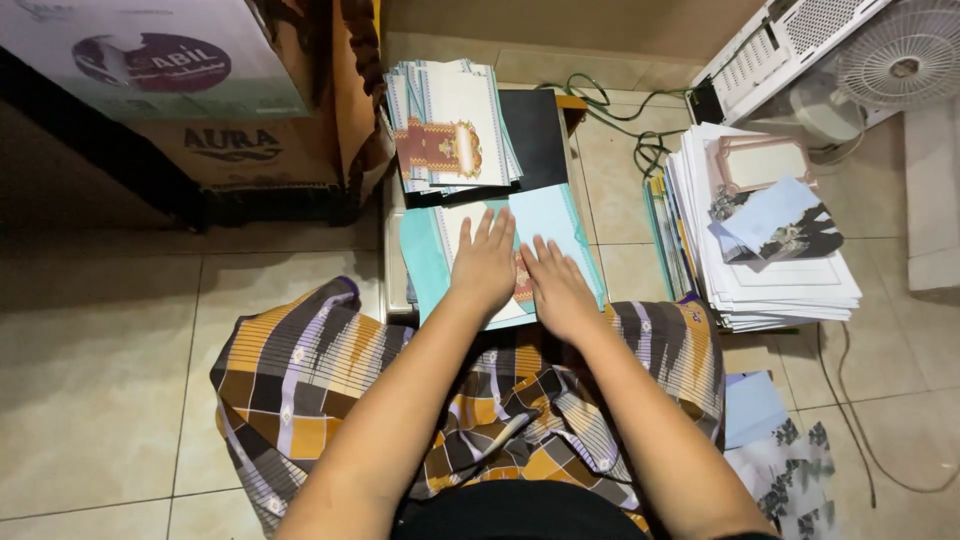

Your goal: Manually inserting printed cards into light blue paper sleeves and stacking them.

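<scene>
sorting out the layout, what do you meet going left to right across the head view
cardboard boxes → stack of decorated cards → left hand → right hand, both flat on the teal card → tall stack of white sheets → white fan

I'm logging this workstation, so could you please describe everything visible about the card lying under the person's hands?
The folded card looks like thin card stock, white and pale blue with teal edging and a reddish ornament showing between the hands. It lies flat on a low surface in front of the lap. The left hand and right hand press on it, palms down, fingers spread. A fanned stack of similar cards sits just beyond.
</scene>
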